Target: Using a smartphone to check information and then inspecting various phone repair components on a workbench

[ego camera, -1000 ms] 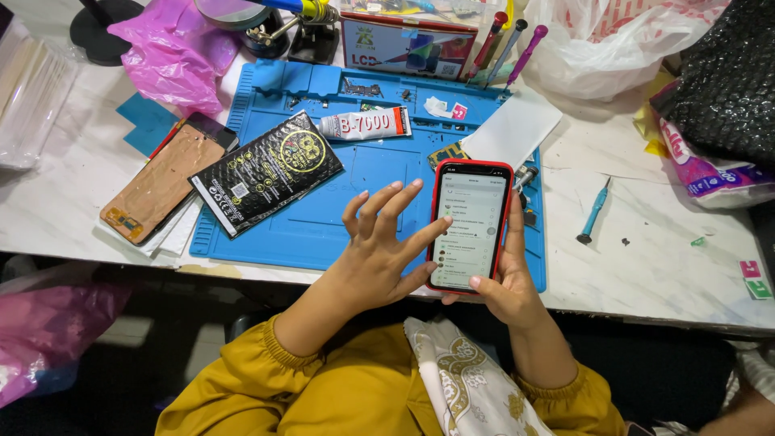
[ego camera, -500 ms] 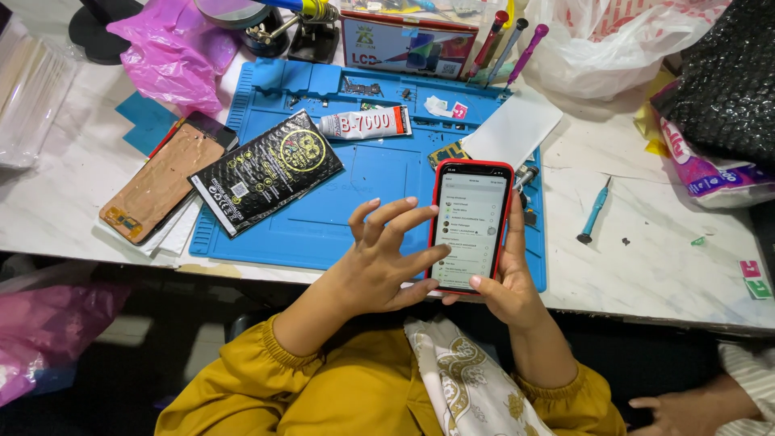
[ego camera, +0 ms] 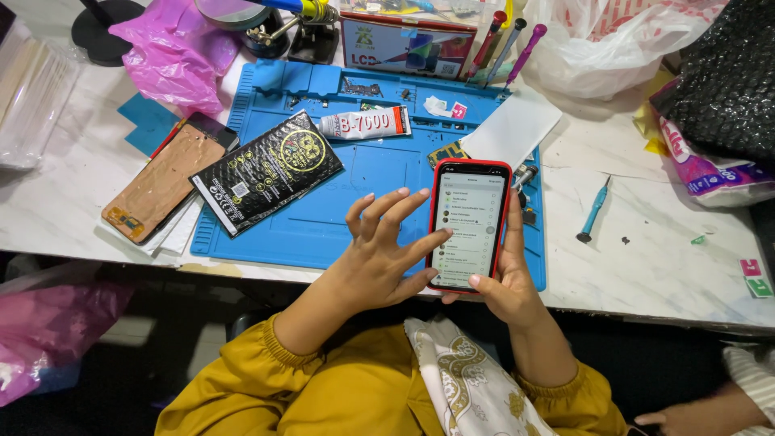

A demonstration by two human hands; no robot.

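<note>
Left hand (ego camera: pixel 379 258) fingers spread wider; right hand (ego camera: pixel 504 282) grips phone (ego camera: pixel 468 222) above blue mat (ego camera: pixel 363 173).

Phone repair workshop. Blue repair mat (ego camera: pixel 355 173) on a marble counter (ego camera: pixel 646 242), with a glue tube (ego camera: pixel 363 123), small screwdriver (ego camera: pixel 594 210) and a bare phone back panel (ego camera: pixel 161 182). Tool pens (ego camera: pixel 504 40) stand at the back.

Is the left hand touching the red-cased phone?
Touching. In the head view, the left hand reaches its index fingertip onto the lit screen's left edge of the red-cased phone, which the right hand holds.
</note>
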